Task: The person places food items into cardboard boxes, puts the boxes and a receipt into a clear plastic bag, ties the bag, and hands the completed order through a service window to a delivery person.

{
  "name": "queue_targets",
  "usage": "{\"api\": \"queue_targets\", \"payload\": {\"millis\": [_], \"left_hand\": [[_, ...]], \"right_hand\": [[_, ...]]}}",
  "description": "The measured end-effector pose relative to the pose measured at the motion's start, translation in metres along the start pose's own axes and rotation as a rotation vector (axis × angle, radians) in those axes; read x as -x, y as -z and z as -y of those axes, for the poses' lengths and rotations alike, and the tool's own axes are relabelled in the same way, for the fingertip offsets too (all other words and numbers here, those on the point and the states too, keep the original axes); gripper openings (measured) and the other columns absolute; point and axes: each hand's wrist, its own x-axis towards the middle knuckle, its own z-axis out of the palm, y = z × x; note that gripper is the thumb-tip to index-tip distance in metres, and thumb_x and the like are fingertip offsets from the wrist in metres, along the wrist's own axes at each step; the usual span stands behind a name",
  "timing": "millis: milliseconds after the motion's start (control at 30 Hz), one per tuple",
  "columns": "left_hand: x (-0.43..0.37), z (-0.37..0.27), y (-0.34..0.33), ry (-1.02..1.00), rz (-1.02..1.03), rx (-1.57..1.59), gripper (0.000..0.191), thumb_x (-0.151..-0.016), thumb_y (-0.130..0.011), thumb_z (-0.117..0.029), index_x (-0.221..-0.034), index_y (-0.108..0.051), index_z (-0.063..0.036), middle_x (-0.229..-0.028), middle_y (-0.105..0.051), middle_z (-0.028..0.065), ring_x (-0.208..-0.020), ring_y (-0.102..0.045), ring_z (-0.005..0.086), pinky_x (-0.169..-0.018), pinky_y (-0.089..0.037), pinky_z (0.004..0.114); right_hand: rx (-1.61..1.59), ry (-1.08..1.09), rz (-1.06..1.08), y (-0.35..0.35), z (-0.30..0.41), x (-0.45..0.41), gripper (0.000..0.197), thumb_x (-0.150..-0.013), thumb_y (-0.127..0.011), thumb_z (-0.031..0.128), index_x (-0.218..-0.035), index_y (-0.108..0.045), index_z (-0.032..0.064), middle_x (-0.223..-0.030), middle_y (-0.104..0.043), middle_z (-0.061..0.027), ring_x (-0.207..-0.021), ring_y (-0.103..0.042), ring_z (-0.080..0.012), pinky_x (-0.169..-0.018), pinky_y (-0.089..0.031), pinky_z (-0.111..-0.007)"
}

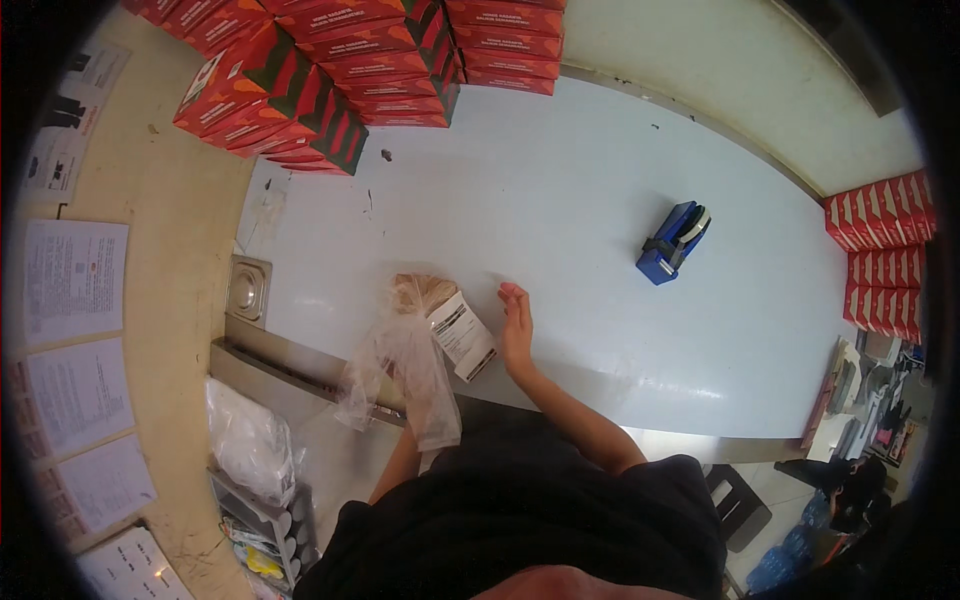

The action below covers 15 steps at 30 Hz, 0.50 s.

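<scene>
A clear plastic bag (409,352) with long loose handles lies over the front left edge of the white table (570,225). Inside its far end shows something brown (424,291), its kind unclear. A printed paper slip (463,336) rests against the bag's right side. My left hand (401,371) is behind the plastic, mostly hidden, so its hold cannot be made out. Just right of the slip, my right hand (516,322) is raised with its fingers nearly straight, holding nothing. A blue tape dispenser (673,242) with a roll of tape stands farther to the right.
Stacks of red printed boxes (360,67) stand at the back left, and more red boxes (885,255) at the far right. A small metal container (248,291) sits at the left edge. Packed plastic (251,442) tops a grey rack below left. Papers (75,281) hang on the left wall.
</scene>
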Motion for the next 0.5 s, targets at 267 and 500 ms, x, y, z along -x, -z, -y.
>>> {"api": "queue_targets", "payload": {"millis": [267, 500], "left_hand": [[-0.015, 0.013, 0.018, -0.037, 0.006, 0.014, 0.056, -0.083, -0.058, -0.021, -0.132, -0.033, -0.0087, -0.122, -0.045, 0.0134, -0.114, -0.041, 0.0274, -0.098, -0.030, 0.037], [-0.008, 0.010, -0.004, -0.101, -0.029, 0.048, 0.057, -0.085, -0.055, -0.020, -0.133, -0.029, -0.0069, -0.126, -0.041, 0.0132, -0.118, -0.037, 0.0264, -0.100, -0.028, 0.036]], "right_hand": [[0.782, 0.587, 0.392, -0.045, 0.013, 0.015, 0.057, -0.082, -0.051, 0.015, -0.135, -0.029, 0.0110, -0.140, -0.026, -0.0153, -0.132, -0.019, -0.0332, -0.104, -0.014, -0.052], [1.103, 0.674, 0.190, -0.028, 0.015, 0.021, 0.065, -0.078, -0.057, 0.016, -0.136, -0.029, 0.0152, -0.143, -0.022, -0.0108, -0.133, -0.017, -0.0318, -0.101, -0.006, -0.061]]}}
